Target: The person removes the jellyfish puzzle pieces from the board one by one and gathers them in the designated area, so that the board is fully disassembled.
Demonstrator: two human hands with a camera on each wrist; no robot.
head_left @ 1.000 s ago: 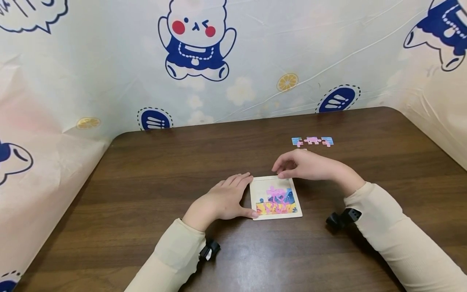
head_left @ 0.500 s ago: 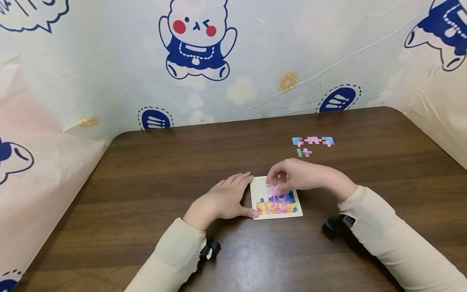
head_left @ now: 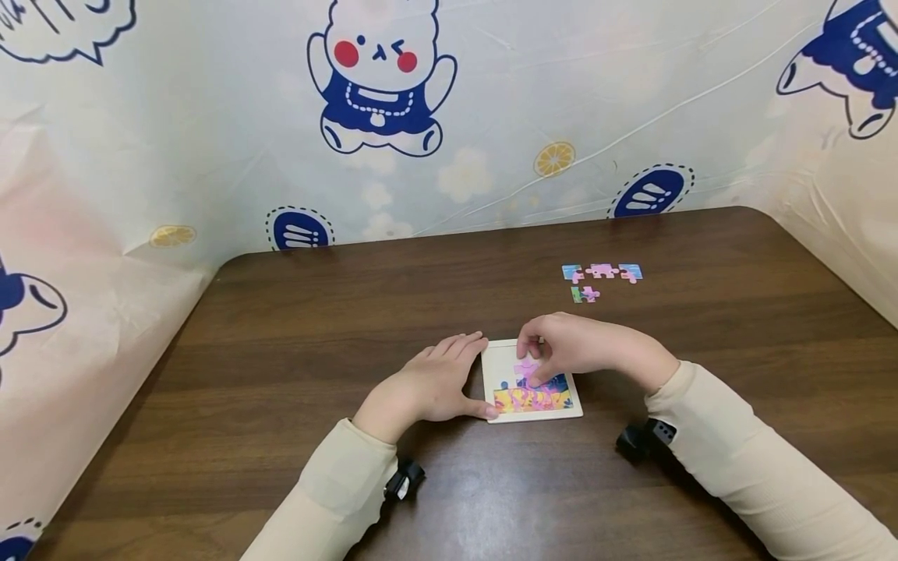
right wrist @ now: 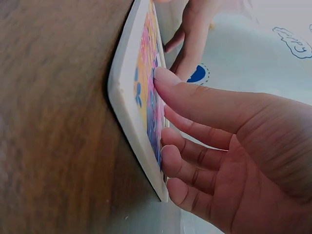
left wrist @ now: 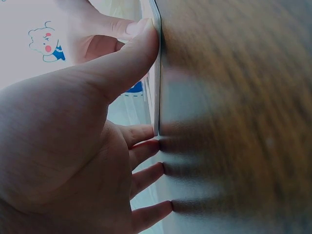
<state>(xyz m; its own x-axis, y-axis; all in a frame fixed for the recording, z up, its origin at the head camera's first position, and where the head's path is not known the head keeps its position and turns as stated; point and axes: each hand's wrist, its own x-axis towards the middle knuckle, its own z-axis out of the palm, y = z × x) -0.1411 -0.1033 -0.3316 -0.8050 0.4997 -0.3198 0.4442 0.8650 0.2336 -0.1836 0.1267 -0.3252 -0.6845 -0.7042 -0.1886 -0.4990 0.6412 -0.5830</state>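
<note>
A jigsaw puzzle tray [head_left: 496,360] with a pale wooden rim lies flat on the table. Colourful pieces fill its lower part, with yellow, pink and blue sea shapes. My left hand [head_left: 429,383] braces the tray's left side, thumb on the near corner and straight fingers at the far one. In the left wrist view, its thumb [left wrist: 134,58] rests on the rim. My right hand [head_left: 577,343] is over the tray's right part. Its thumb [right wrist: 168,77] touches the pieces, while the other fingers bend loosely near the far rim. I see no loose piece between them.
Beyond the right hand lie several loose jigsaw pieces: a blue and pink one [head_left: 571,272], a pink one [head_left: 601,270], another blue and pink one [head_left: 631,271], and green and pink bits [head_left: 585,294]. A printed cloth [head_left: 463,101] hangs behind the brown table [head_left: 337,312].
My right hand has moved from the tray's far right corner down and left over the pieces, uncovering the green and pink bits behind. The left hand and tray have stayed put.
</note>
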